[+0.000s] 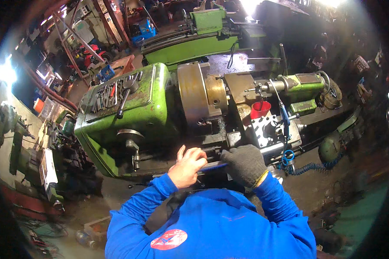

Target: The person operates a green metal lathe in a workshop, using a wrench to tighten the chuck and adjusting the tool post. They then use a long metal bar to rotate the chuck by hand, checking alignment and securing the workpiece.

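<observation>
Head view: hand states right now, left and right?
Left hand: bare, fingers curled shut on the slim blue bar.
Right hand: dark knit glove, closed on the bar's other end.

**Green lathe and its load**

I see a green lathe (147, 112) carrying everything. Loose wrenches and hand tools (112, 93) lie spread on its headstock top. A red cup (260, 109) stands on the carriage, beside the round chuck (194, 93).

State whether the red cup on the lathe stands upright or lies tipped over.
Upright: the red cup stands on the lathe carriage with its open mouth facing up. Contents cannot be told.
</observation>
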### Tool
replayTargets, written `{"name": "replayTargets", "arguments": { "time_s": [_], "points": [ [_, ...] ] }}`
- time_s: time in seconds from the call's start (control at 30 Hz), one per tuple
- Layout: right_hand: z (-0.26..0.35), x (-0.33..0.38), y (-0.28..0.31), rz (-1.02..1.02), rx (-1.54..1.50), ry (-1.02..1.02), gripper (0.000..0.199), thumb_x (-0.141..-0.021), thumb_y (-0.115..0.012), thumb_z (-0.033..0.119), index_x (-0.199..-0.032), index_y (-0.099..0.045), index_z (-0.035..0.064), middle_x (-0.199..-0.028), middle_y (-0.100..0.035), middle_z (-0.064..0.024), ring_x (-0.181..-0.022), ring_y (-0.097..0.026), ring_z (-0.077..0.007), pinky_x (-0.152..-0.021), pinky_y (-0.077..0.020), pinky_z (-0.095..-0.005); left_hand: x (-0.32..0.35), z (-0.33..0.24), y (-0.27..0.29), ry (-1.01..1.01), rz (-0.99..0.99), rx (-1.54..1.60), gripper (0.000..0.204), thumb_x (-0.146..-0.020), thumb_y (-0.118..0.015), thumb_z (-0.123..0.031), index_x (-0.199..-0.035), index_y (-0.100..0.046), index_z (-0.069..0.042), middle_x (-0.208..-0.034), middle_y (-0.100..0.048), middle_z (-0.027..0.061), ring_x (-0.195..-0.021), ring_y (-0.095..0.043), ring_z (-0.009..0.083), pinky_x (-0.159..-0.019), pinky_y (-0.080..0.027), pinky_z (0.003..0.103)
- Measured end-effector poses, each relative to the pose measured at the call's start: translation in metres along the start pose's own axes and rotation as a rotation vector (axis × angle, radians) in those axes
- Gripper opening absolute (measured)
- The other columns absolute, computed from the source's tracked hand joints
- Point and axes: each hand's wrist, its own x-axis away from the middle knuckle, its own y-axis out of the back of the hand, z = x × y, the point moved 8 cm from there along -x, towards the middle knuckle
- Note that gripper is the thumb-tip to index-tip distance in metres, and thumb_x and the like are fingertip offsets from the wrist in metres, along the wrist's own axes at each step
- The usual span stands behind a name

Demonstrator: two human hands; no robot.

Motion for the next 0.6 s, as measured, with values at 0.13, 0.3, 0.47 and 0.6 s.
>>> {"name": "replayTargets", "arguments": {
  "time_s": [0.13, 0.3, 0.47, 0.6],
  "points": [
    [-0.044, 0.027, 0.014, -0.176, -0.064, -0.143, 0.023, -0.081, -0.08, 0.028, -0.1, -0.074, 0.0167, -0.082, -0.073, -0.0099, -0.079, -0.074, -0.0355, -0.067, -0.055, -0.0501, -0.037, -0.02, 0.036, -0.001, -0.129, -0.116, 0.054, -0.079, -0.078, -0.015, -0.13, -0.065, -0.022, -0.152, -0.051, 0.0121, -0.152, -0.04, 0.0357, -0.122, -0.018, 0.075],
    [-0.103, 0.046, 0.053, -0.458, -0.061, -0.266, 0.025, -0.081, -0.08, 0.02, -0.105, -0.076, 0.0135, -0.085, -0.073, -0.0133, -0.078, -0.073, -0.0375, -0.069, -0.0564, -0.0476, -0.055, -0.012, 0.121, 0.174, -0.47, -0.148, 0.064, -0.085, -0.081, -0.026, -0.145, -0.06, -0.016, -0.155, -0.051, 0.0153, -0.149, -0.044, 0.0368, -0.124, -0.025, 0.06],
    [-0.148, 0.031, 0.086, -0.689, -0.101, -0.333, 0.026, -0.083, -0.08, 0.021, -0.108, -0.072, 0.0171, -0.088, -0.073, -0.0121, -0.079, -0.073, -0.038, -0.069, -0.0562, -0.0486, -0.072, -0.002, 0.159, 0.149, -0.819, -0.11, 0.064, -0.087, -0.079, -0.013, -0.146, -0.058, -0.008, -0.16, -0.043, 0.0232, -0.151, -0.041, 0.0403, -0.125, -0.034, 0.051],
    [-0.153, 0.006, 0.118, -0.751, -0.081, -0.348, 0.025, -0.088, -0.081, 0.029, -0.107, -0.074, 0.0139, -0.092, -0.075, -0.0133, -0.084, -0.074, -0.036, -0.071, -0.0565, -0.045, -0.115, 0.028, 0.163, 0.187, -0.802, -0.342, 0.056, -0.086, -0.08, -0.024, -0.138, -0.064, -0.01, -0.143, -0.061, 0.0135, -0.136, -0.056, 0.034, -0.118, -0.036, 0.049]
  ]
}}
